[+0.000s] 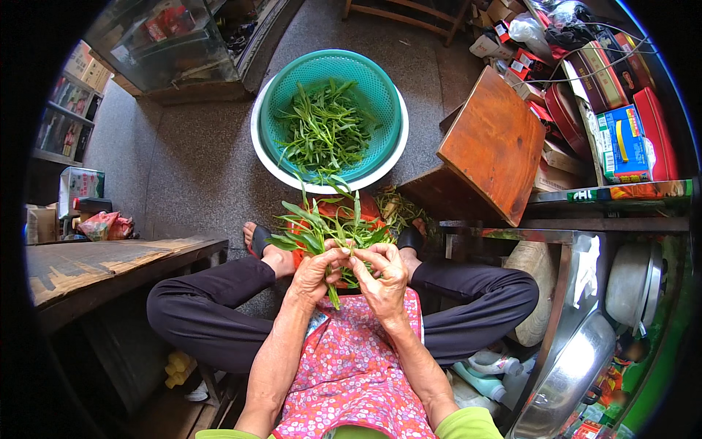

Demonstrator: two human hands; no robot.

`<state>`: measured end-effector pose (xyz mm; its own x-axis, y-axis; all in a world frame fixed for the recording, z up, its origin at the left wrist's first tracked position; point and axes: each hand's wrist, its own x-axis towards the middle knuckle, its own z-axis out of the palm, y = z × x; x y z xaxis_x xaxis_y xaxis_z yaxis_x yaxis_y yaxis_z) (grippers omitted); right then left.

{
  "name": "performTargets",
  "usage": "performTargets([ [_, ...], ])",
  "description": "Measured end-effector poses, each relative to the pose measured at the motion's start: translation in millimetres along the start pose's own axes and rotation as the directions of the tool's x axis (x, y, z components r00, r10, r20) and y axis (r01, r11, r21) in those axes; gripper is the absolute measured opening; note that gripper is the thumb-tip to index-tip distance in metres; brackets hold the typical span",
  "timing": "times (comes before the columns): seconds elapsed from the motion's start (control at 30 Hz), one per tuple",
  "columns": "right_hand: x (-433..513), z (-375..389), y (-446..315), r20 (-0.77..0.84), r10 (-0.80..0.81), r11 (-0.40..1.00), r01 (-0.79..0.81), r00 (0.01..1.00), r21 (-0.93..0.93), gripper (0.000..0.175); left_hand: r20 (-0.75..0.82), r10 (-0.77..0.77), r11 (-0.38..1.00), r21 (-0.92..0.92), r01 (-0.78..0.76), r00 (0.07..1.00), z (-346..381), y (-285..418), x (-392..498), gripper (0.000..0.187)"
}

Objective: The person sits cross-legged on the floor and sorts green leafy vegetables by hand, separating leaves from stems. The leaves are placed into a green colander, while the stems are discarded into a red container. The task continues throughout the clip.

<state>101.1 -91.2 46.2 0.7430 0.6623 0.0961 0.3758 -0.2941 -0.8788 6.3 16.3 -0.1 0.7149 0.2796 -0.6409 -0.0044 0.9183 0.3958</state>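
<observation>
My left hand (315,271) holds leafy green stems (307,228) that look like water spinach, their leaves pointing away from me. My right hand (386,280) meets it, thumb and fingertips pinching a stem close to the left fingertips. Below both hands, more greens lie on a red plastic bag (373,206) between my feet; the hands partly hide them. Just beyond stands a teal plastic colander (384,99) inside a white basin (403,137). Loose picked greens (326,129) are heaped in the colander.
Wilted trimmings (403,211) lie by my right foot, beside a tilted wooden stool or box (493,148). A worn wooden bench (120,263) is at left, a glass display case (170,49) far left. Shelves at right hold boxes (625,145) and metal pots (576,373).
</observation>
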Motion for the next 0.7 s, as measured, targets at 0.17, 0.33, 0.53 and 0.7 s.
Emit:
performTargets([
  [0.17,-1.4,-3.0,-12.9,0.056,-0.16,0.986,0.162,0.986,-0.042,0.019,0.055,-0.002,0.997,-0.074,0.006,0.999,-4.7,-2.9,3.3,0.017],
  [0.33,-10.1,-3.3,-21.2,0.205,-0.204,0.973,0.222,0.957,-0.067,0.016,0.042,0.022,0.992,-0.123,-0.017,0.999,-7.7,-6.2,8.6,0.01],
  [0.53,-17.0,-4.3,-15.3,0.359,0.026,0.964,-0.119,0.933,0.238,0.011,-0.039,0.094,0.994,-0.056,-0.096,0.995,-13.0,-15.4,9.6,0.009],
  [0.7,-35.8,-7.0,-24.8,0.609,0.043,0.873,-0.326,0.792,0.362,0.008,-0.098,0.116,0.987,-0.098,-0.125,0.988,-22.2,0.5,8.1,0.021],
])
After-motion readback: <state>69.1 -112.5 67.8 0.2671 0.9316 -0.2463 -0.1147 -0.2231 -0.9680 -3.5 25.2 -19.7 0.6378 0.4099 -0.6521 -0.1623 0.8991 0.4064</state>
